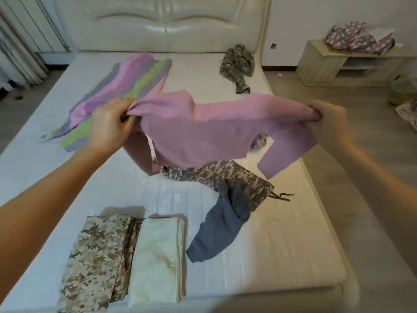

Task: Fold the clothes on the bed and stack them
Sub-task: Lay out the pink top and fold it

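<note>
One pink top [203, 132] between left grip [108, 126], right grip [329, 123].

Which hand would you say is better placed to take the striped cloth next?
Probably left: the left hand grips the pink top beside the striped cloth; the right hand is farther off.

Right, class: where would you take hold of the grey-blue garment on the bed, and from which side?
Pinch the grey-blue garment at its near, flatter end, coming from the foot of the bed. Its far end lies bunched on the camouflage garment, so pulling there would likely drag both.
</note>
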